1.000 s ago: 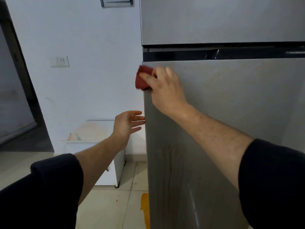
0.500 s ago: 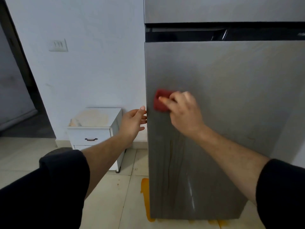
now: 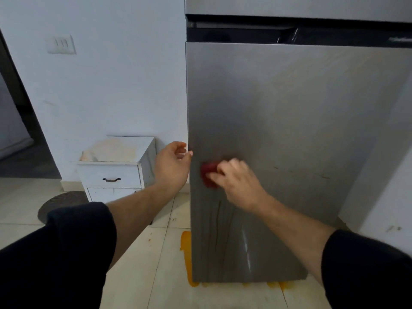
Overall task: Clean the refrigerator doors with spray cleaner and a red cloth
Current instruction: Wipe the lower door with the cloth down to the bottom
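Note:
The steel lower refrigerator door [image 3: 289, 112] fills the right half of the view, with dark drip streaks low on its left part. A strip of the upper door [image 3: 289, 4] shows at the top. My right hand [image 3: 238, 181] presses a bunched red cloth [image 3: 208, 173] flat against the lower door, near its left edge at mid height. My left hand [image 3: 171, 166] rests beside the door's left edge, fingers loosely curled and touching the edge, holding nothing. No spray bottle is in view.
A small white drawer cabinet [image 3: 116, 168] stands against the white wall left of the refrigerator. A round dark mat [image 3: 60, 206] lies on the tiled floor. An orange stain [image 3: 187, 257] runs along the floor at the door's base. A light switch [image 3: 61, 44] is on the wall.
My right hand has wiped the red cloth down the door's left side, from its top corner to mid height. My left hand closed in on the door's edge. My view tilted downward.

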